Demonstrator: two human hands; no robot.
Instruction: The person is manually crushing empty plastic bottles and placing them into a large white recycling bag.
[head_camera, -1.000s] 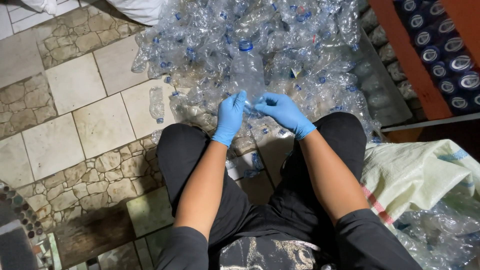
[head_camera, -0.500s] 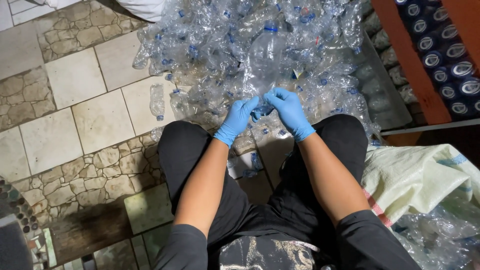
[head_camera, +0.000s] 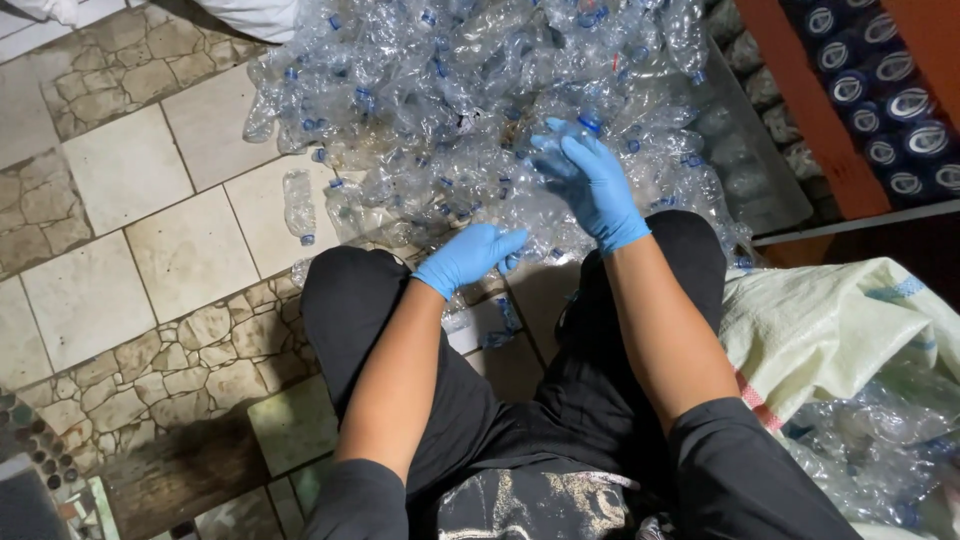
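Head view is looking down on a tiled floor (head_camera: 120, 250) of pale square slabs with strips of irregular stone pattern between them. Spreading across the upper middle of it is a big pile of crushed clear plastic bottles (head_camera: 450, 110), many carrying blue caps, a few showing a fleck of red. Running down the upper right corner is an orange frame (head_camera: 815, 110) with rows of dark blue cans (head_camera: 890, 100), their round tops showing white rings. Lying at the right edge is a pale woven sack (head_camera: 830, 320) with a faint blue stripe and a red one, and more clear bottles are showing inside its open mouth at the lower right. Sitting in the lower middle is the person, in black trousers (head_camera: 560, 420) and dark sleeves, knees spread toward the pile.

Both hands are wearing blue gloves and are held apart. The right hand (head_camera: 590, 180) is reaching into the near edge of the pile, fingers spread and resting on the crushed bottles; whether it is gripping one I cannot tell. The left hand (head_camera: 470, 255) is lying lower, just at the pile's front edge by the left knee, fingers loosely curled and pointing right, touching the nearest bottles without clearly clamping any.

Lying alone on a pale tile left of the pile is a single clear bottle (head_camera: 298, 205) with a blue cap. Between the knees, scraps of label (head_camera: 480, 325), white and blue, are lying on the floor.
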